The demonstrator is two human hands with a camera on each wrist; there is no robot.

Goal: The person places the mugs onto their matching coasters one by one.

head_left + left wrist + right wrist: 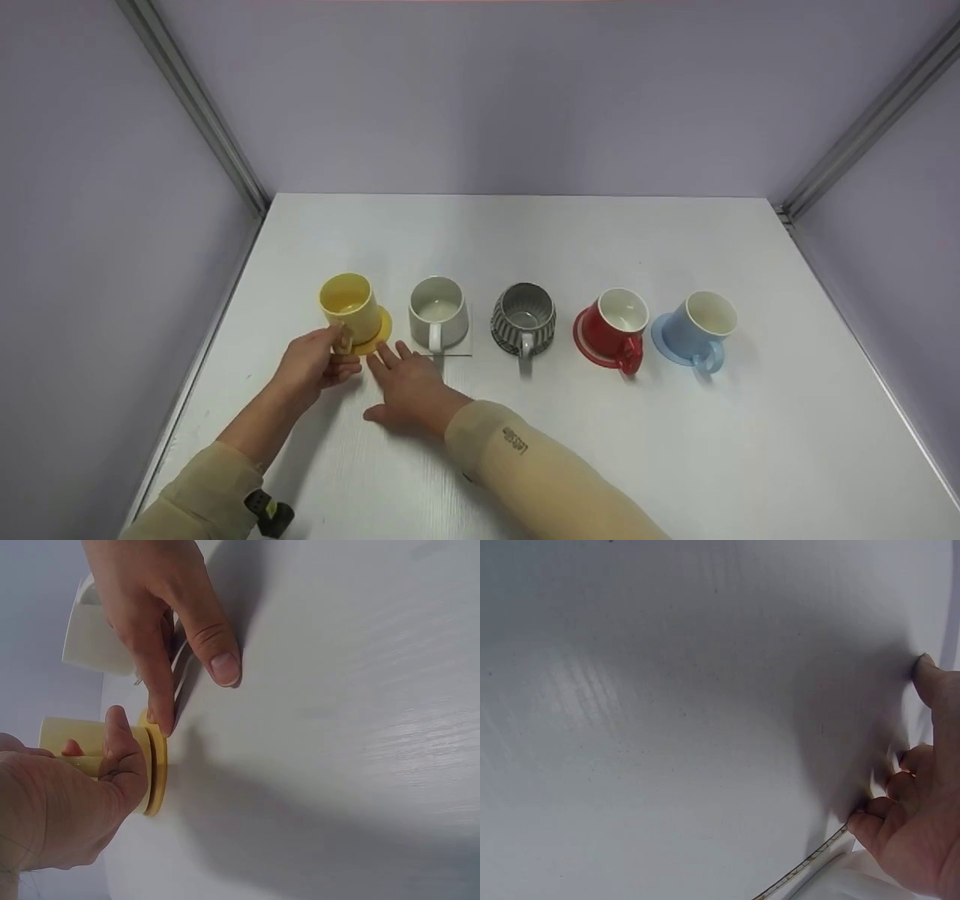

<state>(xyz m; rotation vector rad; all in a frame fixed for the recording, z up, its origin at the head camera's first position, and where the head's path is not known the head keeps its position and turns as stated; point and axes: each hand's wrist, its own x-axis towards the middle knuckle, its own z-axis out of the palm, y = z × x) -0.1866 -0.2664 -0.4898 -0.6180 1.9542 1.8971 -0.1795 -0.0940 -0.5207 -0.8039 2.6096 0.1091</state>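
Note:
At the left of the row, a yellow mug (pixel 352 306) stands on a round yellow coaster (pixel 385 330), off-centre toward the coaster's left side. The left hand (pixel 313 365) pinches the mug's handle; in the left wrist view its thumb and fingers close round that handle (pixel 81 763). Palm down on the table, the right hand (pixel 411 388) has its fingers spread, and a fingertip touches the edge of the yellow coaster. Just beyond the right hand is a white mug (pixel 448 319) on a square white coaster (pixel 463 346).
Further right stand a grey striped mug (pixel 525 319) on a dark coaster, a red mug (pixel 611 326) on a red coaster (pixel 581 339), and a light blue mug (pixel 694 330) on a blue coaster (pixel 661 341). Walls enclose the white table (pixel 600 465) at the back and sides.

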